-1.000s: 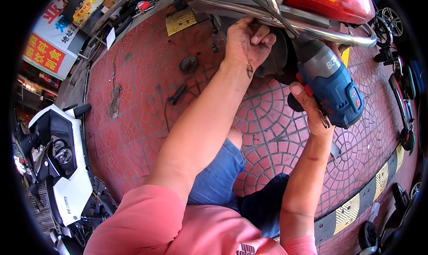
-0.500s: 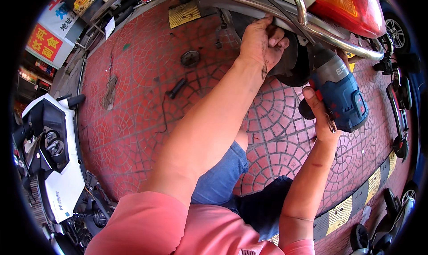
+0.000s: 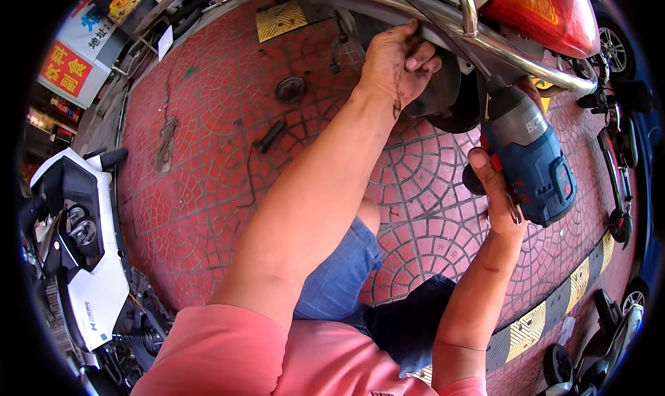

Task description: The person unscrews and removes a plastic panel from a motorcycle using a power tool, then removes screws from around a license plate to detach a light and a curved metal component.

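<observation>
Two hands — left hand [image 3: 396, 63] on wheel [image 3: 443, 94], right hand [image 3: 500, 188] gripping one drill [image 3: 530, 157]

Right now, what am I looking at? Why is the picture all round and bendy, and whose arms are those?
The camera sits on a person's head and looks down, so the arms coming up from the bottom are that person's own. Its lens is very wide, which bends straight lines near the edge. The left hand reaches up and touches the dark underside of a scooter's rear end, just below its curved silver metal rail and red tail light. The right hand holds a blue and grey cordless power driver pointed up at the same spot. The ground is red patterned paving bricks. On it lie a small round dark metal part and a short black tool. A white scooter is parked at the left.
</observation>
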`<state>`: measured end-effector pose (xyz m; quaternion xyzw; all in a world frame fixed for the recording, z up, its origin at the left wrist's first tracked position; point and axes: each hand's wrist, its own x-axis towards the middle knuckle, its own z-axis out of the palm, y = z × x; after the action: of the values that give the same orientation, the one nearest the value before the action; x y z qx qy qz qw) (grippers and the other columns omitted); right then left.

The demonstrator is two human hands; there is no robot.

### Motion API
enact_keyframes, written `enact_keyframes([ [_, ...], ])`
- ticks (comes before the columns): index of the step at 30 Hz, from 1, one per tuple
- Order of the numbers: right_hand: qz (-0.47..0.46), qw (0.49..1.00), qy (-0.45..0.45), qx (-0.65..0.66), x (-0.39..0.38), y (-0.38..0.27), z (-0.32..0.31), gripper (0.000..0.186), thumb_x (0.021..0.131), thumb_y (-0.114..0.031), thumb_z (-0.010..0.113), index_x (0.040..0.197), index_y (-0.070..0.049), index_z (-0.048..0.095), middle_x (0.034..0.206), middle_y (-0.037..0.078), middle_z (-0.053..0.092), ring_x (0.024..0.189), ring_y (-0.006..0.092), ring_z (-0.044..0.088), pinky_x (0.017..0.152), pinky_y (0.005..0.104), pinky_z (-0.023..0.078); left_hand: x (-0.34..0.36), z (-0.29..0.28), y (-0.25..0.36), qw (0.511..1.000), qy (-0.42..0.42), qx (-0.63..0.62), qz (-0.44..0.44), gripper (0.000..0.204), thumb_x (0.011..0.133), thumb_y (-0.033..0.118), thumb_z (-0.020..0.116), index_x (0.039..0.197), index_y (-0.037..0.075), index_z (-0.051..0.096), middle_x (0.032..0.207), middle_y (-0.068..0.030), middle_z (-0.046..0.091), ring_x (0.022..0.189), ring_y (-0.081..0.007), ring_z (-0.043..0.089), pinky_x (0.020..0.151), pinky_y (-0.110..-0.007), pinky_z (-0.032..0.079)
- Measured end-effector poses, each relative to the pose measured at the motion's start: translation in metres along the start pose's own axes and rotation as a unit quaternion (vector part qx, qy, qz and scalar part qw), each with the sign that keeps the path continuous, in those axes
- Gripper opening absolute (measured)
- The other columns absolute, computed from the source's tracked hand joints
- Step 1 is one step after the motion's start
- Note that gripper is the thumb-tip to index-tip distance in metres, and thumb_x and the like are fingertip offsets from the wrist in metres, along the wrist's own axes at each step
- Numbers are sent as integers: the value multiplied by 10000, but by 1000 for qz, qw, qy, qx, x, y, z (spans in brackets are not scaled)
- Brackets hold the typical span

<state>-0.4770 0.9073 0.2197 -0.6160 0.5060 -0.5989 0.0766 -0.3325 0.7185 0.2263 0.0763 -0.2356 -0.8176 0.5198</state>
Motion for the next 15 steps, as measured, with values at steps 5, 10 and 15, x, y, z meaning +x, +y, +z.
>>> enact_keyframes([
  [5, -43, 997, 6, 70, 7, 4, 5, 1058, 781, -453, 902, 1569, 11, 370, 1579, 201, 430, 1464, 346, 425, 1200, 467, 346, 7, -11, 0, 998, -46, -29, -17, 151, 1041, 182, 476, 982, 75, 565, 780, -9, 503, 470, -121, 340, 599, -330, 354],
  [10, 75, 992, 22, 99, -1, 5, 7, 1132, 736, -430, 942, 1584, 14, 338, 1578, 183, 438, 1459, 310, 428, 1189, 437, 370, 15, -12, -5, 995, -80, -57, -34, 180, 1022, 204, 470, 979, 92, 604, 808, -20, 580, 477, -122, 353, 617, -336, 352],
  [15, -33, 995, 39, 81, 13, 19, 4, 1090, 730, -357, 946, 1568, 21, 359, 1567, 210, 434, 1452, 354, 443, 1207, 451, 358, 20, -9, -8, 994, -91, -43, -51, 242, 995, 311, 477, 1006, 106, 604, 923, -21, 632, 474, -125, 372, 618, -353, 349],
])
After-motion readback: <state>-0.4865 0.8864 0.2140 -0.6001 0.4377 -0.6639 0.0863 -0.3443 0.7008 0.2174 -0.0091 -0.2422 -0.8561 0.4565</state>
